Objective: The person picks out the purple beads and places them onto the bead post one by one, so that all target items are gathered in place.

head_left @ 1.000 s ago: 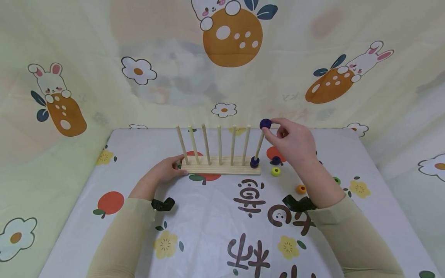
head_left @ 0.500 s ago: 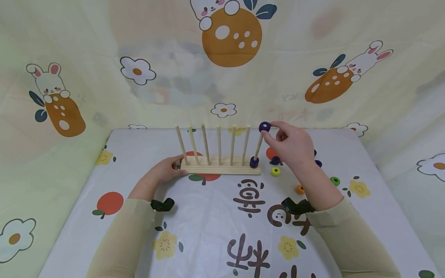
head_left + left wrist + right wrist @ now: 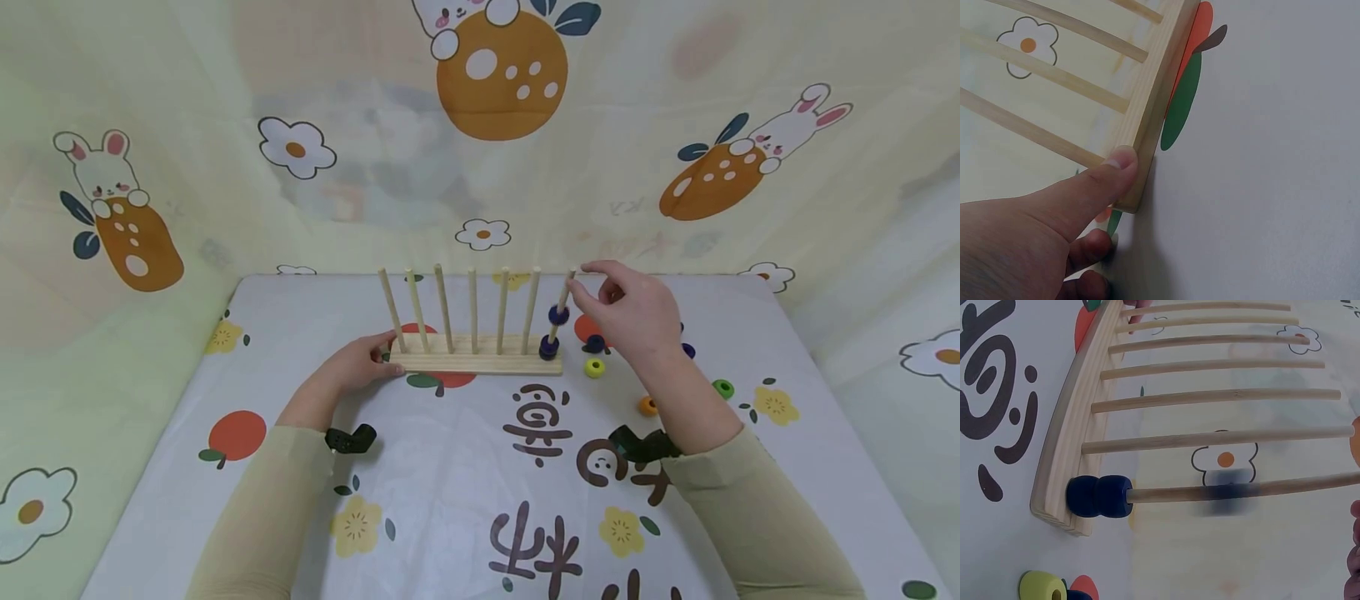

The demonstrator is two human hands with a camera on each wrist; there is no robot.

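Observation:
A wooden rack (image 3: 480,364) with a row of upright pegs stands on the table. My left hand (image 3: 360,367) grips its left end, the thumb pressing on the base's top in the left wrist view. On the rightmost peg (image 3: 1172,495) two dark blue beads (image 3: 1099,496) sit stacked at the bottom. Higher up that peg a third dark blue bead (image 3: 558,314), blurred in the right wrist view, is sliding. My right hand (image 3: 633,304) is beside the peg's top, thumb and index finger parted with no bead between them.
Right of the rack lie loose beads: a yellow-green bead (image 3: 594,367), a dark blue bead (image 3: 595,344), an orange bead (image 3: 648,406), a green bead (image 3: 723,389) and more dark blue beads behind the right forearm. A patterned cloth (image 3: 375,208) hangs behind the table.
The dark blue bead my right fingers pinched at the peg's top was tilted onto it and let go; it is now partway down the peg. My left hand has stayed in place.

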